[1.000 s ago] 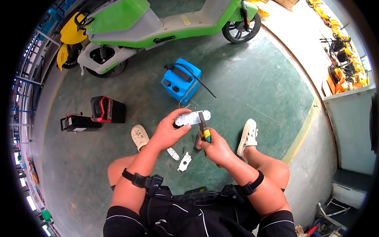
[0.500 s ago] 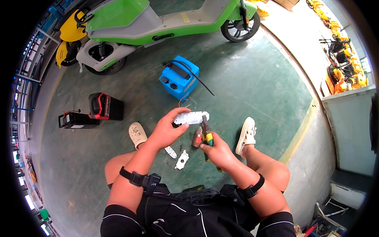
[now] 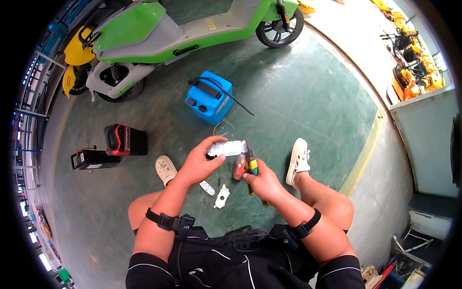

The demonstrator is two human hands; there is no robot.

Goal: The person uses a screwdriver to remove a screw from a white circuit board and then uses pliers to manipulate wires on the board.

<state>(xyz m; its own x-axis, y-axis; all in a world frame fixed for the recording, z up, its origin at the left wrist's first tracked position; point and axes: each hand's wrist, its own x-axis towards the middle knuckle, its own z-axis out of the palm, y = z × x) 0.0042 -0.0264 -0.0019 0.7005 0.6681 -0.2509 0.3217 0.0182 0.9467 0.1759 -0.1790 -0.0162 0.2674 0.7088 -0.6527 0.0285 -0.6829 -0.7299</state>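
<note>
My left hand [image 3: 202,161] is closed on one end of an oblong white plate [image 3: 231,148] dotted with small grey marks, thumb below and fingers above. A pair of pliers [image 3: 249,153] with yellow-and-green handles is gripped in my right hand [image 3: 264,180]. Its dark jaws sit at the plate's right end; whether they bite on it I cannot tell. Just left of the pliers is a red-and-grey tool [image 3: 238,168], partly covered, its kind unclear. On the floor beneath lie a cut-out white part [image 3: 222,197] and a narrow dotted white strip [image 3: 207,187].
Ahead on the green floor stands a blue battery-like box [image 3: 210,101] with a black cable and a thin orange wire. Two black cases, one red-trimmed [image 3: 126,140], stand to the left. A green-and-grey scooter [image 3: 178,38] spans the far side. My feet in beige clogs [image 3: 298,159] flank the work.
The view has shifted slightly. The pliers' jaws have gone from overlapping the plate's face to its right end. Both hands keep their holds.
</note>
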